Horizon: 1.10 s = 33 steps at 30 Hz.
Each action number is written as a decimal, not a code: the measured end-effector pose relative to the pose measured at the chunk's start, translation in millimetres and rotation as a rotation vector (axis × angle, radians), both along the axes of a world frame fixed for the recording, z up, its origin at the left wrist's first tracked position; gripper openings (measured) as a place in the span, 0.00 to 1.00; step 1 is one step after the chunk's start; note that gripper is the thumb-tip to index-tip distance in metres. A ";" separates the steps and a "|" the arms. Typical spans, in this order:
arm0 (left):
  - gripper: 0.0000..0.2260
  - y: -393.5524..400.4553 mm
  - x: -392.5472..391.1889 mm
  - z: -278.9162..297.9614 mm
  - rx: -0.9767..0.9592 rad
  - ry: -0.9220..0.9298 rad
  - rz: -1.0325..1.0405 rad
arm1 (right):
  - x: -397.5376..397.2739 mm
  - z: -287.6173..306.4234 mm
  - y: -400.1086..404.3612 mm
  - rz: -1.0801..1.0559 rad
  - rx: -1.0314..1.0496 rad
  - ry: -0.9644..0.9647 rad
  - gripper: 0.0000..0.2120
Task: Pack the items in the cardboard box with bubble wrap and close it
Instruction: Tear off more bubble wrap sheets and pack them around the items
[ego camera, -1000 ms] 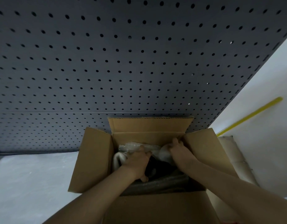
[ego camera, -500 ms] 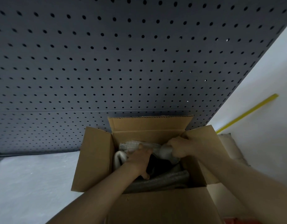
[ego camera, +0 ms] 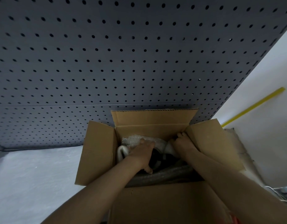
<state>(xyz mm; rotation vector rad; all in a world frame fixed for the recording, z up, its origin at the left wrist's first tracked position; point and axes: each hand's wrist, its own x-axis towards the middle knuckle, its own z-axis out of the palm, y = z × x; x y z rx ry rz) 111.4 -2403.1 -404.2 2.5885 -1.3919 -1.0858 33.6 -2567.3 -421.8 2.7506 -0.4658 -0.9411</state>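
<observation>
An open cardboard box (ego camera: pixel 97 152) stands on the grey table, all its flaps spread outward. Inside lie clear bubble wrap (ego camera: pixel 134 139) at the back, a white item (ego camera: pixel 121 152) at the left, dark items in the middle and a dark wrapped roll (ego camera: pixel 165 174) along the near side. My left hand (ego camera: pixel 141 153) lies flat on the contents, fingers pressing on the bubble wrap. My right hand (ego camera: pixel 183 143) grips a bunch of wrap near the box's back right corner, next to the right flap (ego camera: pixel 210 143).
A dark grey pegboard (ego camera: pixel 123 62) rises right behind the box. A white wall with a yellow strip (ego camera: pixel 252 107) is at the right. Pale folded material (ego camera: pixel 241 149) lies under the right flap. The grey tabletop (ego camera: pixel 34 175) stretches to the left.
My right hand has shifted a little toward the back right corner with the wrap. My left hand has stayed pressed on the contents.
</observation>
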 end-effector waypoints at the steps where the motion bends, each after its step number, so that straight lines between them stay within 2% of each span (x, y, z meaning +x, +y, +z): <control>1: 0.45 0.0 -0.8 0.4 0.001 -0.007 -0.004 | 0.9 -0.2 -2.2 -0.023 -0.012 0.003 0.24; 2: 0.44 0.2 -1.4 0.2 0.005 -0.013 -0.008 | 0.7 0.7 -2.7 -0.005 -0.028 0.023 0.24; 9: 0.41 8.7 -4.2 4.2 0.010 -0.137 -0.062 | -16.0 37.0 -3.6 -0.086 0.163 -0.240 0.13; 17: 0.29 31.7 1.0 38.6 -0.070 -0.256 -0.007 | -20.0 56.0 20.5 -0.100 0.278 -0.184 0.11; 19: 0.25 43.9 6.8 53.3 -0.104 -0.269 0.013 | -12.7 62.7 36.7 -0.084 0.262 -0.196 0.06; 24: 0.16 84.4 27.1 83.0 -0.164 -0.343 0.041 | 5.8 88.6 87.3 -0.065 0.199 -0.277 0.11; 27: 0.10 118.3 41.5 100.1 -0.193 -0.430 0.093 | 18.3 110.6 126.2 -0.066 0.192 -0.322 0.05; 30: 0.14 165.1 56.4 115.8 -0.202 -0.504 0.104 | 33.0 139.9 173.2 -0.072 0.208 -0.402 0.10; 32: 0.16 203.2 66.5 124.8 -0.207 -0.520 0.116 | 48.1 152.2 204.0 -0.062 0.222 -0.427 0.07; 33: 0.17 223.6 72.1 128.8 -0.213 -0.527 0.116 | 58.7 155.0 219.6 -0.050 0.225 -0.442 0.09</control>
